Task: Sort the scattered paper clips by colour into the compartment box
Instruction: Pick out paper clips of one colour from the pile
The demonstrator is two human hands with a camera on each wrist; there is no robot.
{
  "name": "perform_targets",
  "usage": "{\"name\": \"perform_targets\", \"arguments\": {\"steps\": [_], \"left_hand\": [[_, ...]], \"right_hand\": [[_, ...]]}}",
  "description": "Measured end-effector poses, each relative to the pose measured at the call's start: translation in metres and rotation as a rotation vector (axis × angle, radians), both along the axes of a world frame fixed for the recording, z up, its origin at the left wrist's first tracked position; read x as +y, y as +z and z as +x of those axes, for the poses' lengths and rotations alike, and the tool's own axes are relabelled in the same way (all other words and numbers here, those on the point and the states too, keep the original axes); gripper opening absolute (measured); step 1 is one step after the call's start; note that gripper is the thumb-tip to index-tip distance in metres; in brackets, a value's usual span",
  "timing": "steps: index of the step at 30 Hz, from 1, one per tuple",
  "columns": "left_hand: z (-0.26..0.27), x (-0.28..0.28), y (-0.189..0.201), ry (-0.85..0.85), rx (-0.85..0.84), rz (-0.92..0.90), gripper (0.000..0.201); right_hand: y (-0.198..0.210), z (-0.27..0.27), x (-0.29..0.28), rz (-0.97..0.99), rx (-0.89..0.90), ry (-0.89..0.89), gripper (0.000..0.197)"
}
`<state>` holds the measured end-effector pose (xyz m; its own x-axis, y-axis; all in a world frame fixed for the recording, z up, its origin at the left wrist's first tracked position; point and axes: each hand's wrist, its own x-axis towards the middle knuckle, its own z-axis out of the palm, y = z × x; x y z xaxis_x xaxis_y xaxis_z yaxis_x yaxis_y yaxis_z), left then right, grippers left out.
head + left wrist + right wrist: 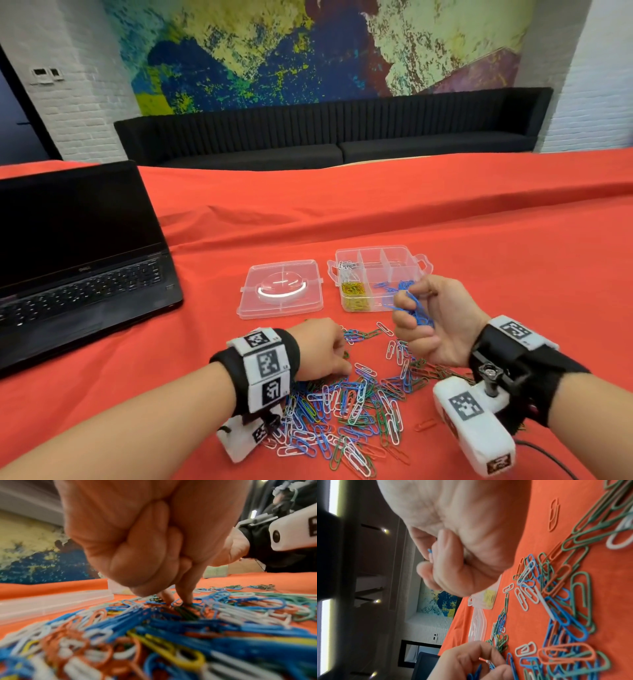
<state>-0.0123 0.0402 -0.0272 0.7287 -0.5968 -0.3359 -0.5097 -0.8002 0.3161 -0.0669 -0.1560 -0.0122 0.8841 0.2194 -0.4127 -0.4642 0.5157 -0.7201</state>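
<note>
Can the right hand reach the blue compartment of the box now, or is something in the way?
Probably yes. The right hand, gripping a bunch of blue clips, hovers just in front of the open compartment box; its lid lies aside to the left, and nothing stands between.

Right hand (424, 322) grips blue clips (416, 308) near the compartment box (380, 255); left hand (318, 349) touches the clip pile (349, 411).

Mixed-colour paper clips (346, 414) heaped on cloth, clear compartment box (378, 278) open behind
</note>
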Motion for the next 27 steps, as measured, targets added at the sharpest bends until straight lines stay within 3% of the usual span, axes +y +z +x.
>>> {"name": "perform_targets", "arguments": {"steps": [4,9,14,16,18,21,25,27], "left_hand": [[0.002,-0.006,-0.004,-0.029,-0.101,0.141,0.023],[0.005,-0.002,-0.001,-0.045,-0.027,0.100,0.017],[0.008,0.011,0.004,0.293,0.483,-0.415,0.009],[0.008,0.015,0.004,0.351,0.681,-0.612,0.016],[0.006,0.020,0.004,0.378,0.879,-0.807,0.020],[0.004,0.026,0.005,0.414,1.122,-1.012,0.022],[0.002,0.029,0.004,0.294,1.328,-1.177,0.018],[0.002,0.028,0.003,0.271,1.370,-1.234,0.020]], "right_hand": [[0.002,-0.006,-0.003,0.010,-0.032,-0.042,0.035],[0.002,-0.015,-0.009,0.076,-0.064,-0.110,0.028],[0.002,-0.027,-0.014,0.071,-0.084,-0.161,0.008],[0.001,-0.030,-0.015,0.061,-0.069,-0.130,0.016],[0.001,-0.033,-0.016,-0.004,-0.037,-0.079,0.005],[-0.006,-0.034,-0.016,-0.330,-0.017,0.008,0.018],[-0.013,-0.037,-0.010,-1.196,-0.236,0.257,0.018],[-0.013,-0.037,-0.008,-1.491,-0.351,0.340,0.014]]}}
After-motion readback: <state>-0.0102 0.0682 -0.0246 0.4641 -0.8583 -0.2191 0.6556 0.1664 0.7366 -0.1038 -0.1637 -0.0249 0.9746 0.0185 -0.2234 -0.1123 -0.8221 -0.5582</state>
